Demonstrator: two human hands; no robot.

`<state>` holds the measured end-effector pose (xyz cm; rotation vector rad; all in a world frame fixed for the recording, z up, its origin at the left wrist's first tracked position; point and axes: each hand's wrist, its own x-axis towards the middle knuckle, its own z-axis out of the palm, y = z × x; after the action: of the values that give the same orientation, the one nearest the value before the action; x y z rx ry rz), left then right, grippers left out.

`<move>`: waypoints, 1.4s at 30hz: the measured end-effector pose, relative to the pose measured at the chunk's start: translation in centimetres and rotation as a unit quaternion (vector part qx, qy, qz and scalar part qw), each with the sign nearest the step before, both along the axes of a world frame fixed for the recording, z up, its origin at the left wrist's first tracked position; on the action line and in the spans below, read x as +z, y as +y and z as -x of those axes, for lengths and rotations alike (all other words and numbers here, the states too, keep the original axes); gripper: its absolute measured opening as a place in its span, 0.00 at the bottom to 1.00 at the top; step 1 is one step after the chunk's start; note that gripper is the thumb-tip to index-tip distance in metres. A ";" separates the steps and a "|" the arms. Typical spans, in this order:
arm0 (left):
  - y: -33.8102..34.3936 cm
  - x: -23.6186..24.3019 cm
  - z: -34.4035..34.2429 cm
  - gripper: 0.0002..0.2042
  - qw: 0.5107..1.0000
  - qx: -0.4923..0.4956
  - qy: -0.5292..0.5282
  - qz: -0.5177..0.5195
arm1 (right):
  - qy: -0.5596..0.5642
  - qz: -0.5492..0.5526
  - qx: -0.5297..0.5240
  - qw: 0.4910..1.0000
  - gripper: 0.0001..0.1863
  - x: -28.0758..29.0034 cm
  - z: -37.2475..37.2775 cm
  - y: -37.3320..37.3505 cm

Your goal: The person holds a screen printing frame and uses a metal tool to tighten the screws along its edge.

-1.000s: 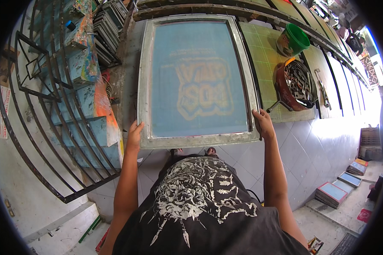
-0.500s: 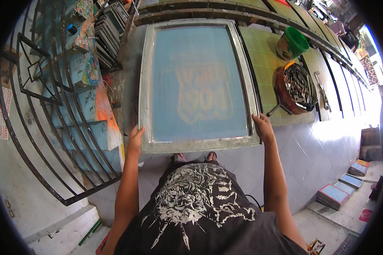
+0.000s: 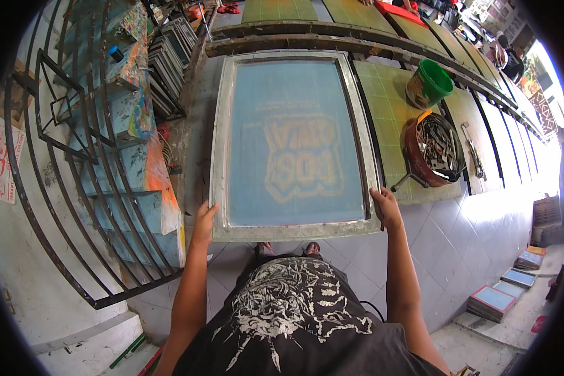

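Note:
A large screen-printing frame [image 3: 294, 156] is held out in front of me, its pale metal border around blue mesh with a blocky, lighter design. My left hand [image 3: 205, 220] is closed on the frame's left edge near the lower corner, thumb on the border. Opposite it, my right hand [image 3: 387, 207] grips the right edge near its lower corner. The fingers under the border are mostly hidden on both sides. Beyond the frame's far edge runs a dark rail [image 3: 282, 29].
On the green-yellow boards to the right stand a green bucket [image 3: 429, 84] and a round reddish container [image 3: 429, 150] full of small pieces. At left are a black metal grille [image 3: 100, 207], paint-stained steps [image 3: 128, 163] and stacked frames [image 3: 169, 66]. More screens [image 3: 492, 302] lie at lower right.
The whole view has shifted, so the surroundings, frame and both hands sit lower in the picture. The mesh's design shows more clearly. Both hands keep the same grip.

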<state>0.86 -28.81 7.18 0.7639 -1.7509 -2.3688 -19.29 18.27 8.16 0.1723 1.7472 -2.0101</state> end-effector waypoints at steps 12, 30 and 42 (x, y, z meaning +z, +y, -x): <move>-3.0 -0.9 -0.2 0.19 0.997 -0.077 -0.013 -0.006 | 0.084 -0.162 0.020 0.983 0.16 -0.2 0.2 -0.8; -26.8 -1.3 25.6 0.15 0.984 -0.095 -0.090 -0.122 | -0.027 0.029 -0.485 0.874 0.28 -0.9 -24.6 -28.2; -29.7 0.4 47.9 0.15 0.983 -0.160 -0.091 0.014 | 0.018 0.043 -0.547 0.836 0.21 -2.1 -21.8 -35.7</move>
<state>-46.99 -58.51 7.54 0.7693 -2.1201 -2.5328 2.49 -17.39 6.02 1.3812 1.7194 -2.8099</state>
